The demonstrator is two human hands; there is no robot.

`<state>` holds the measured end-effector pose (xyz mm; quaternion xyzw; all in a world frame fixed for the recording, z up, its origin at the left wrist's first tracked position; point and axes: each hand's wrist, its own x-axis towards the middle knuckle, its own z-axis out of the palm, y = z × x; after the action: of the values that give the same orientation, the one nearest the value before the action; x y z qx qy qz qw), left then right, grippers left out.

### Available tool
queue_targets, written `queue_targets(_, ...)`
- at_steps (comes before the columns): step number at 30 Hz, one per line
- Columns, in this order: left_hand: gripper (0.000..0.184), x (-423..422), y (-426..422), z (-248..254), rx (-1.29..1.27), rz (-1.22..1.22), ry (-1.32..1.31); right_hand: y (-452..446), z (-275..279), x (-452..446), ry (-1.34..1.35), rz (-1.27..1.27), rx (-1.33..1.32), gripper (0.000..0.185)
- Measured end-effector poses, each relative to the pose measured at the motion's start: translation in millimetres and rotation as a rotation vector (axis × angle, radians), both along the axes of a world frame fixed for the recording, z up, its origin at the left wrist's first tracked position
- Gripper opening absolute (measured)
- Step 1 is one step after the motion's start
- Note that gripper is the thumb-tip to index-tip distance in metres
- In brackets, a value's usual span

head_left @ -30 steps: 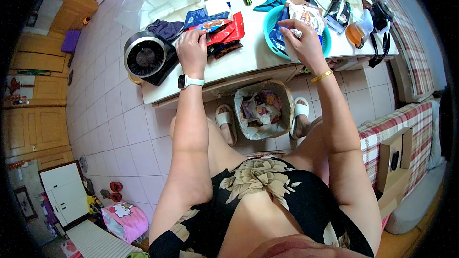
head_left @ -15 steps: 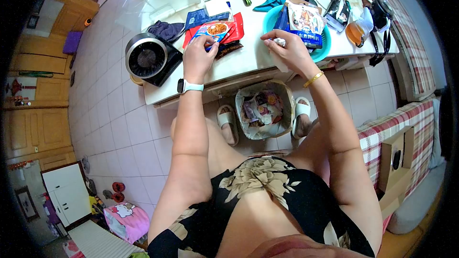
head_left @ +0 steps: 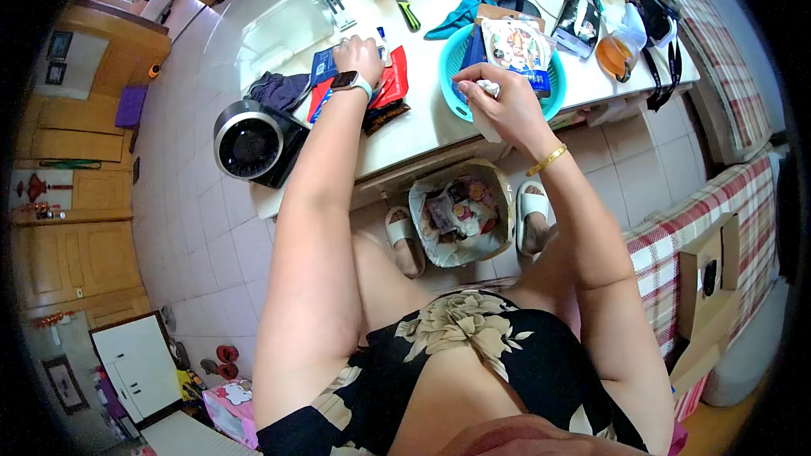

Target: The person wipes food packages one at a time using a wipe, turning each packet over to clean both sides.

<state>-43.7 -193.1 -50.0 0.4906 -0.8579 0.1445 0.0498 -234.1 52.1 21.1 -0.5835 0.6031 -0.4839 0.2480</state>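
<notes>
While R hand pinches scrap nr table edge, L hand covers packets, grip unclear, room btwn.

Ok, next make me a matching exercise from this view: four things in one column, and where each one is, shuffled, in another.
Things:
1. crumpled white tissue
2. small knife with a green and black handle
3. glossy red packet
4. waste bin with a pale plastic liner

Places:
A. between two white open-toed slippers
B. beside the left hand
C. held in the right hand
D. on the white tabletop, next to the teal fabric cloth

Pairs: 1-C, 2-D, 3-B, 4-A
</notes>
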Motion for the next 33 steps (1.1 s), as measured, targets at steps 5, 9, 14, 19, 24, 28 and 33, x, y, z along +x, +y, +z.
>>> queue_targets(5,0.015,-1.1,-32.3,-6.5,-0.121,-0.125,0.030,3.7,0.4,-11.1,0.022,-0.006,-0.033,0.023)
queue_targets(9,0.017,32.7,-44.0,44.3,-0.191,-0.189,0.289,9.6,2.0,-16.9,0.023,-0.034,-0.047,0.022)
queue_targets(14,0.029,86.7,-91.8,69.8,0.149,-0.103,0.837,13.1,1.1,-17.4,-0.015,-0.030,-0.041,0.024)
queue_targets(19,0.027,85.3,-30.2,115.0,0.414,0.119,1.325,15.0,0.0,-14.2,-0.042,-0.023,-0.010,0.026)
queue_targets(24,0.025,78.6,15.4,121.5,0.535,-0.079,1.782,3.7,-13.0,-13.8,-0.333,0.007,0.087,0.048)
queue_targets(28,0.026,75.3,65.0,124.6,0.786,-0.036,2.008,-1.6,-15.8,0.6,-0.202,0.075,0.021,0.063)
queue_targets(33,0.037,68.8,125.0,110.1,1.098,-0.039,2.063,-12.5,-34.9,19.6,-0.232,0.137,0.049,0.059)
